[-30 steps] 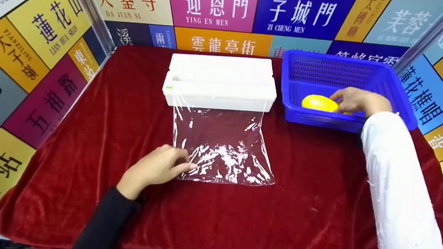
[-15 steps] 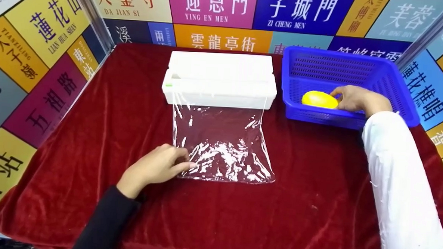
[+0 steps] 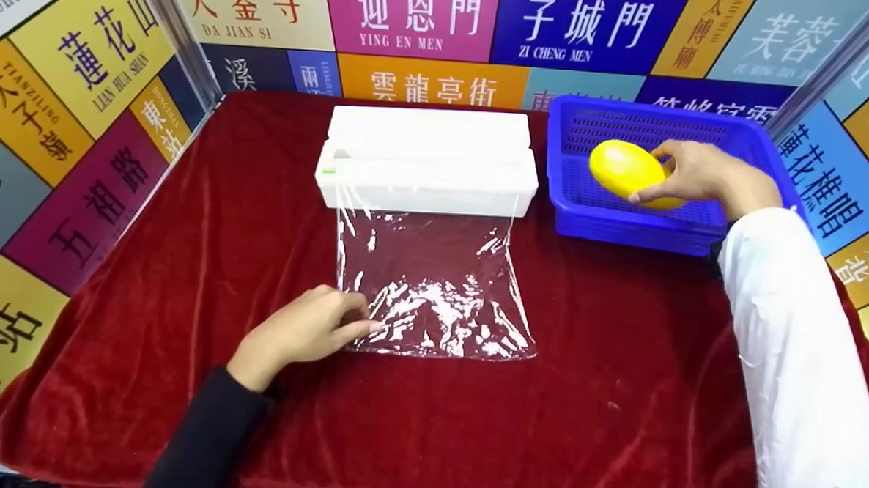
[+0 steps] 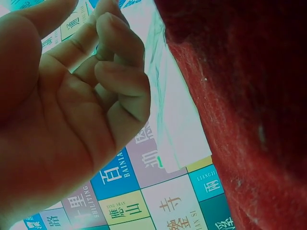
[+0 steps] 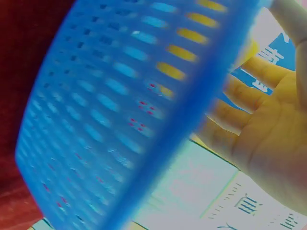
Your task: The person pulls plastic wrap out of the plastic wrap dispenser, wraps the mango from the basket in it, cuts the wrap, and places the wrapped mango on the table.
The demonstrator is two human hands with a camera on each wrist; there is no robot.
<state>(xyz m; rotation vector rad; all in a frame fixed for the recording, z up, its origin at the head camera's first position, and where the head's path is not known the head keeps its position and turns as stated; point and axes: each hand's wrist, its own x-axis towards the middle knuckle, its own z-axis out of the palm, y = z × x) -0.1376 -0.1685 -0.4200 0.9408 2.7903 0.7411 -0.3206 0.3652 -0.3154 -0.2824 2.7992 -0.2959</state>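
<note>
A smooth yellow oval fruit (image 3: 625,168), its exact kind unclear, is gripped by my right hand (image 3: 701,176) over the blue basket (image 3: 640,231). In the right wrist view the basket wall (image 5: 110,96) covers most of the fruit, with my palm and fingers beside its rim. A sheet of clear plastic wrap (image 3: 433,280) extends from the white dispenser (image 3: 426,178) across the cloth. My left hand (image 3: 310,325) is at the sheet's near left corner, fingers loosely bent, thumb over the film. A gap shows between thumb and fingers, and the left wrist view shows a bare palm (image 4: 67,110).
Dark red cloth (image 3: 582,397) covers the table. Panels (image 3: 422,20) with large lettering stand behind and on both sides, close to the dispenser and basket. A metal post (image 3: 838,63) rises at the back right, beyond the basket.
My right hand has lifted the yellow fruit up from low inside the basket, and more of the fruit shows. My left hand and the plastic wrap have stayed in place.
</note>
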